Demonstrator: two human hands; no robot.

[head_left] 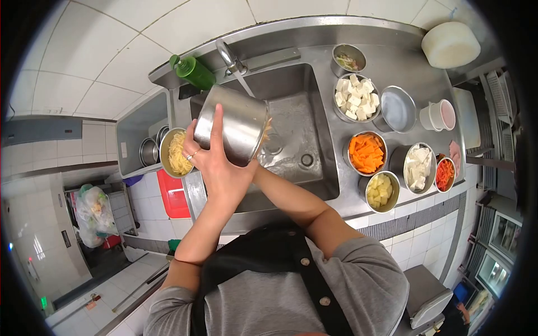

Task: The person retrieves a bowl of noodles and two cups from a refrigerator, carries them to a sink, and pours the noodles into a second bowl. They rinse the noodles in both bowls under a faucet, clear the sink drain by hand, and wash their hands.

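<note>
My left hand (pixel 221 168), with a ring on one finger, is closed against a steel pot (pixel 232 120), its index finger stretched along the side. The pot is tipped on its side over the sink (pixel 300 120), its mouth toward the right. My right hand (pixel 267 130) is mostly hidden behind the pot; what look like fingertips show at the mouth, and I cannot make out their grip. Water runs from the faucet (pixel 231 59) behind the pot. Left of my left hand stands a bowl of pale yellow shreds (pixel 179 154).
Right of the sink stand steel containers of tofu cubes (pixel 356 99), carrot pieces (pixel 367 154), potato chunks (pixel 379 191), white pieces (pixel 418 167) and red strips (pixel 445 175). A green pump bottle (pixel 193 71) stands behind the sink. A grey tub (pixel 143 126) holds bowls at left.
</note>
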